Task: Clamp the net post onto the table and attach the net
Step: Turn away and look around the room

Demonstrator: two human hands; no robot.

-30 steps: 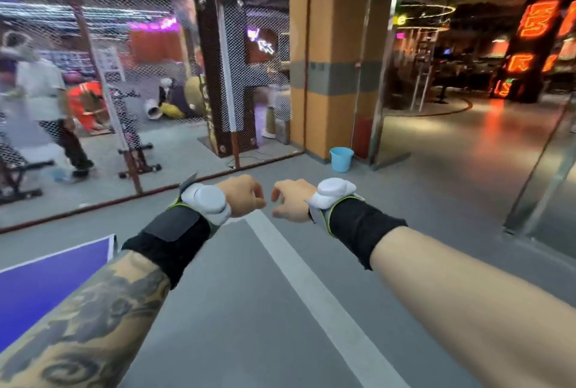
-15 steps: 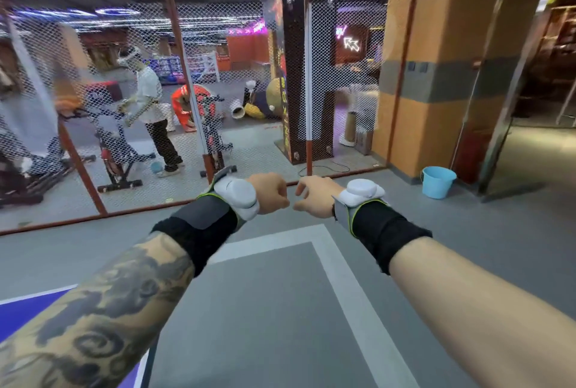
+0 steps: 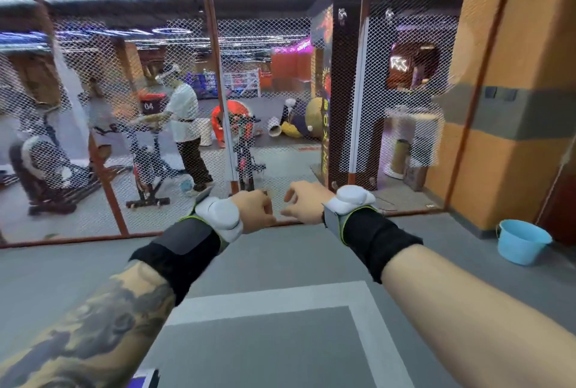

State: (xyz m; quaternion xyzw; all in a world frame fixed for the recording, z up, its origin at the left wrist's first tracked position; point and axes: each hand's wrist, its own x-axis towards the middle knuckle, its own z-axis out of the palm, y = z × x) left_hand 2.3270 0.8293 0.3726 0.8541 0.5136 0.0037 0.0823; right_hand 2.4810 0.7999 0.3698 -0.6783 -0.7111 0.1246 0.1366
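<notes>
Though empty, left hand [image 3: 254,211] fisted, right hand [image 3: 304,203] loosely curled; beyond, red bin [image 3: 151,103] marked "04".

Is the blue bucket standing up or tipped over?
Standing up. The bucket sits on the floor by the orange pillar, its open rim facing up.

I see grey floor [image 3: 280,350] with white lines, a mesh fence [image 3: 149,125] from nine to one o'clock, an orange pillar [image 3: 523,75] and blue bucket [image 3: 520,245] at two o'clock.
</notes>
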